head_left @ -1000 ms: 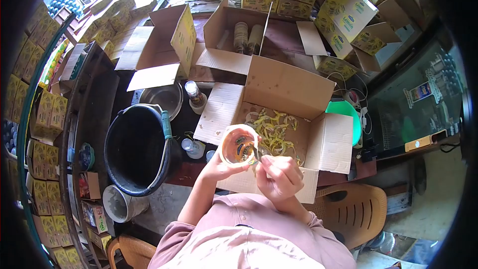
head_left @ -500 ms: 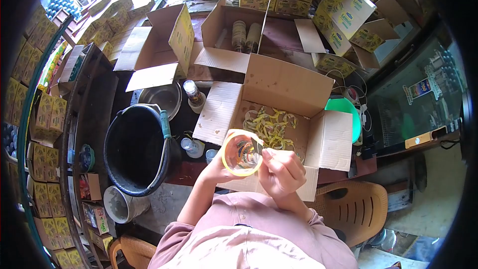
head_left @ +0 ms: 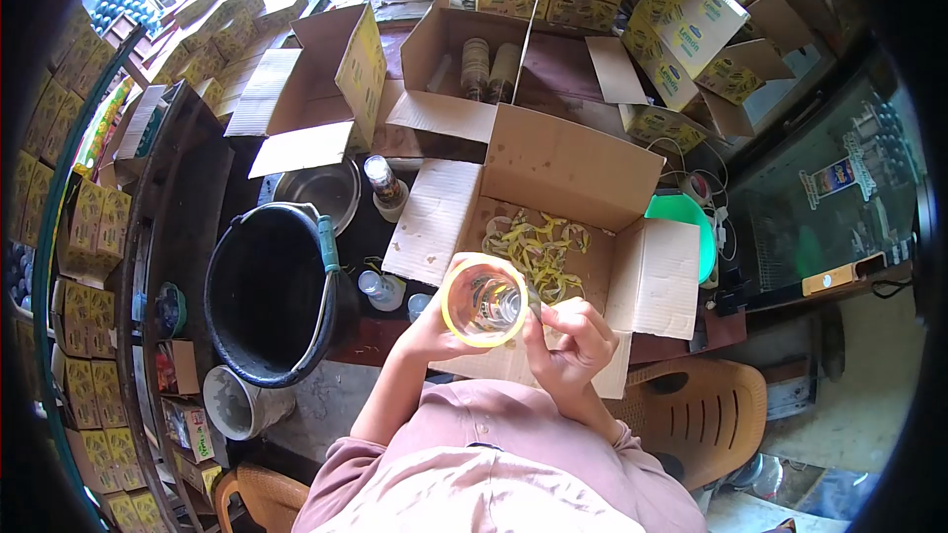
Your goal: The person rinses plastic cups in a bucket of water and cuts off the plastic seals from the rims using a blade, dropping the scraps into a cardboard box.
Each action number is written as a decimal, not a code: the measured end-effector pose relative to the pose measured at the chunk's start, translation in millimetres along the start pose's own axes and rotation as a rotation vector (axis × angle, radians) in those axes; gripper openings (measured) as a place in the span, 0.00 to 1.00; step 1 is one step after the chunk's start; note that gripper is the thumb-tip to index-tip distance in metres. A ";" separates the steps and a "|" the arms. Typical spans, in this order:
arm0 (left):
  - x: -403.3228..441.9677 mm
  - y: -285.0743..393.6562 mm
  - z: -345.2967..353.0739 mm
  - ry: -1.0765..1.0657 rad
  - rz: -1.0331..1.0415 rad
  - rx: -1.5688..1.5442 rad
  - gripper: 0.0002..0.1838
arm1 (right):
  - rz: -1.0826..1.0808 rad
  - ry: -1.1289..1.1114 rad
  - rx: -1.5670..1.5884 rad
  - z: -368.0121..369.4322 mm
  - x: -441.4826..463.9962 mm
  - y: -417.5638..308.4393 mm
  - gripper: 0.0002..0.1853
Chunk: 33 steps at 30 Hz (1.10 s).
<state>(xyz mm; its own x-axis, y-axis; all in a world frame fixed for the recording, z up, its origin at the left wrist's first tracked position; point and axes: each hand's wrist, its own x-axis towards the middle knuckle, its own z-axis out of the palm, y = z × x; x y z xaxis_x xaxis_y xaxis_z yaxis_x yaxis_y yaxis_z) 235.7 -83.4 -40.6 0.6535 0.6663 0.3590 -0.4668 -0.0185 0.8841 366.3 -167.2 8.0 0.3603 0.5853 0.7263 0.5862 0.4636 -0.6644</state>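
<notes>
My left hand (head_left: 432, 333) is wrapped round a clear cup (head_left: 484, 301) with a yellow rim, its mouth tipped up toward me. Printing shows through the cup wall. At the cup's right edge, my right hand (head_left: 575, 343) pinches a small dark thing (head_left: 534, 300) that I cannot make out clearly. Both hands are above the front flap of an open cardboard box (head_left: 578, 166), which holds yellow-green strips (head_left: 541, 247).
A black bucket (head_left: 269, 296) with a handle stands on the left, near a metal bowl (head_left: 341, 199). Small jars (head_left: 383, 178) are beside it. Behind are more open boxes (head_left: 306, 89); a green basin (head_left: 691, 227) and an orange chair (head_left: 706, 419) are at the right.
The cup has turned so its mouth faces me more squarely. My right hand has moved slightly right and down, still beside the rim.
</notes>
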 end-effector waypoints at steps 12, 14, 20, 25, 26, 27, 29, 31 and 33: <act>0.6 5.3 -7.5 -0.081 0.010 0.078 0.41 | 0.058 -0.001 0.019 -5.7 4.2 2.0 0.10; 0.2 3.5 -8.2 -0.081 0.006 0.049 0.42 | 0.023 -0.032 -0.010 -6.2 2.8 0.5 0.10; 0.4 5.4 -6.2 -0.117 -0.029 0.083 0.42 | -0.021 -0.033 -0.117 -4.0 0.9 0.7 0.11; 0.3 7.1 -9.8 -0.152 -0.020 0.160 0.42 | -0.080 -0.076 -0.138 -3.4 7.7 0.6 0.11; 0.4 9.1 -10.5 -0.166 -0.028 0.164 0.42 | -0.096 -0.088 -0.133 -3.2 9.0 1.3 0.10; 0.8 10.5 -10.9 -0.180 -0.035 0.168 0.42 | -0.101 -0.084 -0.123 -2.8 10.0 2.4 0.11; 1.2 11.2 -11.1 -0.187 -0.058 0.127 0.42 | -0.109 -0.077 -0.103 -2.7 10.8 5.1 0.11; 1.4 12.4 -10.1 -0.178 -0.073 0.075 0.42 | -0.050 -0.090 -0.067 -5.2 8.9 10.5 0.11; 2.6 13.9 -7.2 -0.152 -0.079 0.013 0.41 | 0.006 -0.085 -0.049 -6.1 8.8 10.3 0.10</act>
<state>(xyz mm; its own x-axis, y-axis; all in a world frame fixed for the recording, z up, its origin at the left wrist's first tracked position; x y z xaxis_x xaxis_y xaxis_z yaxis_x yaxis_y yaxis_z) 226.7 -76.5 -29.5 0.7709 0.5454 0.3290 -0.4038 0.0191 0.9146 379.9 -161.3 8.5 0.3023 0.6428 0.7039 0.6196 0.4286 -0.6575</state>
